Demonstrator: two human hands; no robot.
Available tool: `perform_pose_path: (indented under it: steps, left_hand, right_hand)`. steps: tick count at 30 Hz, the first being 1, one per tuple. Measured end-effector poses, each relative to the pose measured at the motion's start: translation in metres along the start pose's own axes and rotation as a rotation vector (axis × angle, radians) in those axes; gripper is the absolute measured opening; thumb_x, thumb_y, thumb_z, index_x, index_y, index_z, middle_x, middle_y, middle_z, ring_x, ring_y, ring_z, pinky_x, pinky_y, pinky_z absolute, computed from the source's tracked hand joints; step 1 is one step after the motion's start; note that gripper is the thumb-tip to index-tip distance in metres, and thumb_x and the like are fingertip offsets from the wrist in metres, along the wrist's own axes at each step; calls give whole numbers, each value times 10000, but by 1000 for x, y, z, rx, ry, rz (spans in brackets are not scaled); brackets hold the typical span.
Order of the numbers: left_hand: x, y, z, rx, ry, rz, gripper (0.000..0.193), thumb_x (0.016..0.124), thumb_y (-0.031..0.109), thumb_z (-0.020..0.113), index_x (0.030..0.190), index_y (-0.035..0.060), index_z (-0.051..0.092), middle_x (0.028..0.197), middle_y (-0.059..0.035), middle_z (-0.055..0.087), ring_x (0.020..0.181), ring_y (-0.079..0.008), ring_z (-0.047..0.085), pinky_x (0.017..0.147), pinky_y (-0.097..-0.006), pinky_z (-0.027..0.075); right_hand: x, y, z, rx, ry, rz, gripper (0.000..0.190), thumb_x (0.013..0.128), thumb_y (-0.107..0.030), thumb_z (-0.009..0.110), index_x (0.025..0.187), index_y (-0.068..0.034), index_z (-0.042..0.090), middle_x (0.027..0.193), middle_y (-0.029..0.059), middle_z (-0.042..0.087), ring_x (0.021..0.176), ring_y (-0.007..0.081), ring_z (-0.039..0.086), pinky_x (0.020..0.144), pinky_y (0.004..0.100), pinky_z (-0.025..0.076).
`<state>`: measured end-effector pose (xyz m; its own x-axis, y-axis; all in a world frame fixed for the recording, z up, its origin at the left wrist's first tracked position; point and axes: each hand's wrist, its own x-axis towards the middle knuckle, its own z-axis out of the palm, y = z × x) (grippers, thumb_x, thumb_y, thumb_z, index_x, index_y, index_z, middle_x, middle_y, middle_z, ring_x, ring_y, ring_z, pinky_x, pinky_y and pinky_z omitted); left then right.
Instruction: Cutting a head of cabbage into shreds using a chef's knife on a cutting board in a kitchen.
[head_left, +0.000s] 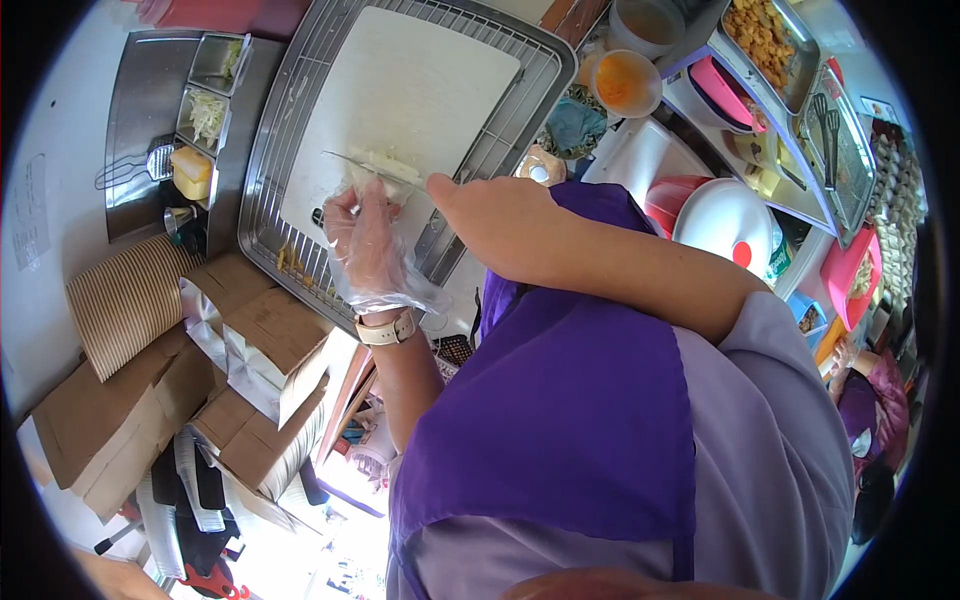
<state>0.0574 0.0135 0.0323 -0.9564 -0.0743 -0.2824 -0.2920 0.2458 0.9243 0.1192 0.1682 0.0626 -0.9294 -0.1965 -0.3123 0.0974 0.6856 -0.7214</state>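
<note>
A white cutting board lies on a wire rack set in a metal tray. My right hand, bare, is closed around the knife's handle, which its fingers hide. The thin knife blade points left, over a pale, whitish piece of food near the board's lower part. My left hand, in a clear plastic glove, pinches pale food just below the blade, its fingertips close to the knife. The exact kind of food cannot be told. Small pale scraps lie around it on the board.
Metal containers with shredded vegetable and a yellow block stand left. Cardboard boxes and stacked ribbed cups fill the lower left. A tub with orange contents and a tray of fried pieces are right. Another person is far right.
</note>
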Motion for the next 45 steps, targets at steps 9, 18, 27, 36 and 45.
perform_pose_path:
  steps: [9,18,27,36,45]
  left_hand:
    - [1,0,3,-109,-67,11,310,859,235,635,975,7,461,807,-75,562,715,-127,531,656,-254,436]
    - [-5,4,2,-24,-23,-24,352,839,265,652,975,1,463,785,-87,568,710,-129,549,626,-239,424]
    - [0,8,2,106,43,18,371,844,297,607,972,-28,483,754,-103,616,720,-144,563,682,-248,432]
    - [9,8,1,-99,-17,78,336,855,262,626,979,-18,486,773,-81,607,737,-132,565,684,-236,443]
    - [11,11,5,-367,50,-26,306,912,306,564,962,10,510,905,-72,555,752,-129,540,717,-295,487]
  right_hand:
    - [24,5,9,-50,128,-120,258,732,-28,604,947,10,467,788,153,634,750,324,654,591,412,516]
    - [-17,-1,-11,-78,-83,90,300,755,-35,579,1017,28,449,787,177,645,760,331,658,606,417,519]
    - [-26,22,-26,-227,-37,-23,179,818,-40,448,994,-7,443,775,189,628,739,370,629,625,450,496]
    - [-24,36,-43,-289,27,5,223,788,-47,483,1002,-16,428,757,214,608,750,404,598,662,486,458]
    - [-21,14,-41,-177,100,38,278,807,-90,507,1064,-40,413,727,208,604,720,407,596,636,502,452]
